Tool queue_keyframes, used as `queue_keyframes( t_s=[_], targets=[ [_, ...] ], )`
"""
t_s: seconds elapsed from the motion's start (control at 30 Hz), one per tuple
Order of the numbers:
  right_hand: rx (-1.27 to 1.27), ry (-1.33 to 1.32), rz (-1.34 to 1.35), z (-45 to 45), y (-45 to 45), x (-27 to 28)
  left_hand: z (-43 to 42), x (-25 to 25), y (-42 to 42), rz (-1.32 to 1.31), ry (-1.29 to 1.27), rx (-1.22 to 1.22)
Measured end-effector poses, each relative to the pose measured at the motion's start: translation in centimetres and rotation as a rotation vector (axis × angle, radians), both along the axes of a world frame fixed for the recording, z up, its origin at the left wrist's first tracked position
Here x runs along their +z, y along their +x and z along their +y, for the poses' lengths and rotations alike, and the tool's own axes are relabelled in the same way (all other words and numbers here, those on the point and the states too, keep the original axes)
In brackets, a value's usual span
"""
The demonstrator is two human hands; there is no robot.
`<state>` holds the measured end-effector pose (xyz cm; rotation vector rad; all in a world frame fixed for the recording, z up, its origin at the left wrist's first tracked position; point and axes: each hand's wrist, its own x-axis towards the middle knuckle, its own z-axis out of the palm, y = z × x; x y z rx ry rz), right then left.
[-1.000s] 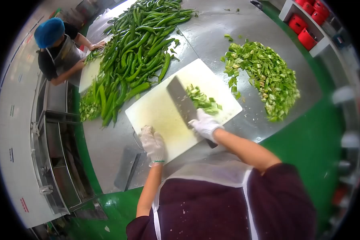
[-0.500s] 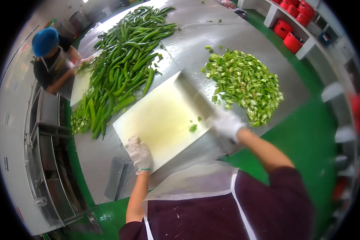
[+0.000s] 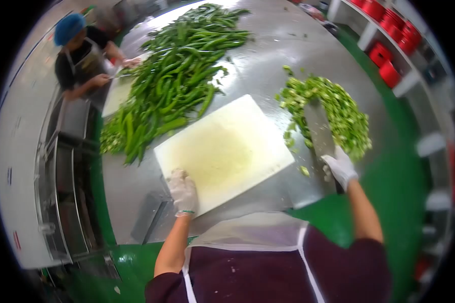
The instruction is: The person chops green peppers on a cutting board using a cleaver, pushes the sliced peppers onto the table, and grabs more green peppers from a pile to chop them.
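Note:
My gloved right hand (image 3: 342, 167) grips a broad-bladed kitchen knife (image 3: 318, 126), whose handle is mostly hidden by the fingers. The blade is against the left side of a heap of chopped green peppers (image 3: 349, 113) on the metal table. My left hand (image 3: 183, 192), in a white knitted glove, lies flat with fingers extended on the near left edge of a white cutting board (image 3: 222, 146). The board's middle is stained yellow-green. Whole long green peppers (image 3: 172, 86) spread in a big pile beyond and left of the board.
Across the table (image 3: 268, 55) a co-worker (image 3: 81, 55) in a blue hair cover cuts at another white board (image 3: 117, 96). A grey metal piece (image 3: 149, 217) lies left of my left hand. Red containers (image 3: 389, 74) stand on shelves at the far right.
My right hand has swept the knife from the board's right edge to the chopped heap. The few cut bits on the board are off it. My left hand stays on the board.

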<state>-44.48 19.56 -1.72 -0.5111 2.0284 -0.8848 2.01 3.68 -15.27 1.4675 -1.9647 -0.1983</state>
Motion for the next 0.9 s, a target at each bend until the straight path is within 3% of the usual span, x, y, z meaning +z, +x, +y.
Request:
queue_keyframes(
  t_s=[0.1, 0.23, 0.37, 0.4, 0.5, 0.57, 0.7, 0.9],
  targets=[
    [-0.025, -0.209, -0.124, -0.7, 3.1, -0.7, -1.3, 0.4, -0.6, 0.111, 0.045, 0.015],
    [-0.066, -0.180, -0.406, -3.3, 9.2, -1.1, -5.9, 1.7, -2.7, 0.176, -0.084, -0.074],
    [-0.068, -0.359, -0.649, -5.5, 12.7, -3.6, -11.1, 4.7, -4.4, 0.141, -0.090, -0.151],
    [-0.089, -0.286, -0.671, -5.8, 12.8, -5.1, -12.6, 5.3, -4.8, 0.162, -0.078, -0.170],
    [-0.088, -0.186, -0.566, -5.6, 13.0, -7.9, -17.3, 6.8, -6.6, 0.152, -0.052, -0.228],
    [-0.115, -0.263, -0.571, -4.6, 12.9, -10.2, -20.3, 7.2, -8.2, 0.076, 0.021, -0.238],
    [-0.145, -0.221, -0.611, -4.5, 12.8, -10.8, -26.2, 5.9, -11.9, -0.076, 0.050, -0.230],
    [-0.153, -0.230, -0.585, -4.7, 13.1, -10.4, -34.3, 5.4, -16.7, -0.085, -0.095, -0.243]
  ],
)
